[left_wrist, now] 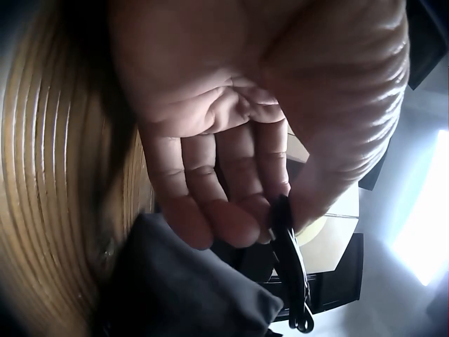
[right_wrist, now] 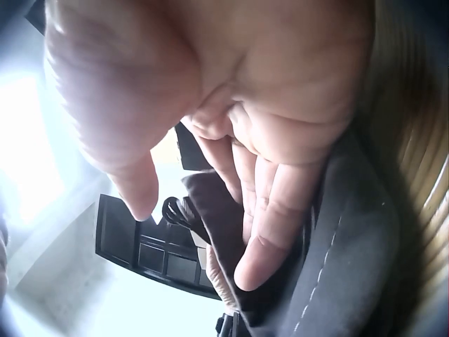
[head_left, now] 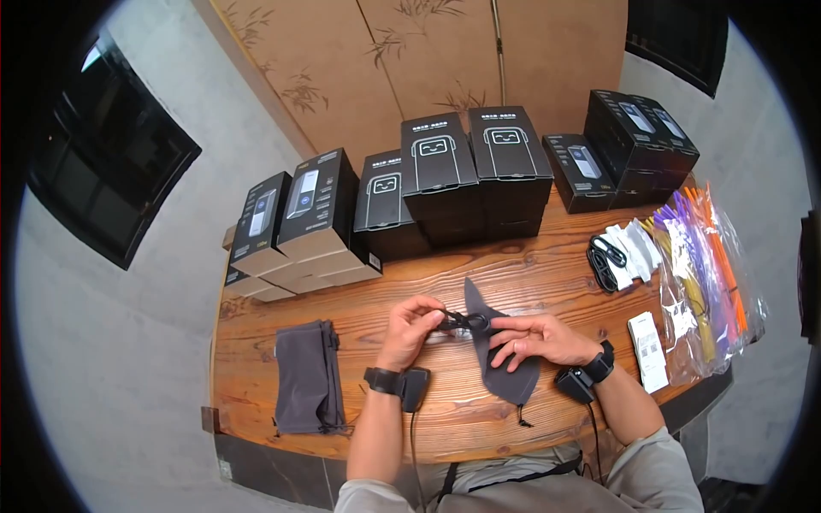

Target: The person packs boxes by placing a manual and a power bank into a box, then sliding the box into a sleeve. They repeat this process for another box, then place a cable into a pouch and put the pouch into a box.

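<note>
Between thumb and index finger, my left hand (head_left: 405, 332) pinches a bundled black cable (left_wrist: 291, 270). Its other fingers bend loosely in the left wrist view. A dark grey drawstring pouch (head_left: 510, 386) lies under my right hand (head_left: 547, 340), its cord end toward me. In the right wrist view, straight fingers (right_wrist: 270, 239) rest against the pouch's cloth, partly covered by it, with the thumb held away. The cable's looped end is close to the pouch and the right fingertips in the head view.
Folded grey pouches (head_left: 304, 376) lie at left. Black boxes (head_left: 436, 154) line the table's back, with more boxes (head_left: 641, 141) at back right. On the right are another coiled black cable (head_left: 605, 261), bagged coloured strips (head_left: 701, 282) and white printed papers (head_left: 647, 350).
</note>
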Tool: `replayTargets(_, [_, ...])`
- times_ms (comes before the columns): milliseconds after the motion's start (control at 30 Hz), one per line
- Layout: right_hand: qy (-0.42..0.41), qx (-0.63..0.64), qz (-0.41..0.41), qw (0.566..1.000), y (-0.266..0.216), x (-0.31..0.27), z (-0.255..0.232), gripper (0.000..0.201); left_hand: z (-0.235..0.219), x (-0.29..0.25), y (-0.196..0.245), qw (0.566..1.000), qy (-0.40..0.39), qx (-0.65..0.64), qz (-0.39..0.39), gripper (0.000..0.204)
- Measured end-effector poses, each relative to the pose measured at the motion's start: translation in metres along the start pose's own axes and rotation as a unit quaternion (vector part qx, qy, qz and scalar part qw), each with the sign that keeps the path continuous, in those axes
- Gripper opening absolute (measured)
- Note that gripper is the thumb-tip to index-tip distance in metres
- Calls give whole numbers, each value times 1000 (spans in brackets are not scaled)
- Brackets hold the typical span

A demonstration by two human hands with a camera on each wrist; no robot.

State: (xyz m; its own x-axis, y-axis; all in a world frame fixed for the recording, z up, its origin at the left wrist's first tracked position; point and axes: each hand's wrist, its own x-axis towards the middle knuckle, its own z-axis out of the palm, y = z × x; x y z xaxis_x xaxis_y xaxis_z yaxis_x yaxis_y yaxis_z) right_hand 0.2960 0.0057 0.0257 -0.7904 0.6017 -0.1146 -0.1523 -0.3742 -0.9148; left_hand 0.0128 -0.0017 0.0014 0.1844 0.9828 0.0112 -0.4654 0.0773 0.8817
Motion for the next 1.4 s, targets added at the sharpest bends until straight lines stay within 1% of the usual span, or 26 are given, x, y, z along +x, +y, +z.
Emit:
replayTargets(33, [-6,4,-7,1000,-1,1,1,51,1,0,-1,1000,-1,6,-5,11])
replayTargets(67, [30,7,-26,999,1,1,2,47,2,0,-1,1000,-5,10,-9,12])
replayTargets(167, [100,-33,-58,993,4,1,-5,38,5,1,-3,999,-14,33,-15,13])
replayTargets(200, [126,-5,-62,990,2,1,-3,30,5,2,-6,999,-16,49,-14,14])
replayTargets(300, [112,10,-42,993,-1,0,0,29,11,0,-8,993,-2,120,-19,16])
replayTargets(400, [108,-32,-37,993,-1,0,6,31,23,0,-11,984,1,175,-21,16])
replayTargets(500, [130,-64,-34,989,8,3,2,31,28,0,-11,980,5,199,-22,15])
replayTargets(567, [166,-86,-40,982,8,2,3,23,27,0,-12,980,11,197,-21,14])
replayTargets(600, [184,-89,-45,978,9,2,2,21,28,-1,-11,977,11,214,-26,18])
replayTargets(633, [201,-92,-51,974,10,2,2,19,27,-1,-12,979,8,200,-25,22])
replayTargets(700, [274,-102,-114,950,11,4,2,16,26,2,-14,985,3,171,-23,29])
replayTargets(733, [308,-108,-144,934,11,4,1,15,27,3,-14,983,1,182,-21,35])
replayTargets(833, [426,-181,-199,864,12,6,-12,16,35,3,-10,978,-5,209,-18,50])
replayTargets(867, [459,-186,-222,840,12,7,-16,16,39,2,-8,976,-9,215,-20,53])
replayTargets(900, [489,-224,-217,814,6,6,-16,16,41,1,-7,975,-12,222,-23,57])
replayTargets(967, [546,-299,-204,755,-6,-1,-18,16,39,1,-9,970,-23,243,-24,57])
replayTargets(1000, [557,-337,-168,740,-11,-6,-20,18,38,2,-10,967,-27,252,-25,58])
replayTargets(1100, [580,-505,-140,624,-19,-15,-25,19,33,2,-14,964,-30,263,-33,56])
replayTargets(1133, [583,-511,-119,620,-20,-17,-27,21,33,3,-14,963,-31,265,-34,56])
replayTargets(1233, [588,-571,-68,569,-15,-22,-39,21,34,3,-15,962,-31,268,-38,56])
replayTargets(1333, [578,-598,-18,555,-12,-27,-46,20,37,1,-10,962,-26,268,-38,57])
replayTargets(1400, [586,-596,-13,549,-11,-29,-50,21,40,-1,-8,961,-27,273,-33,58])
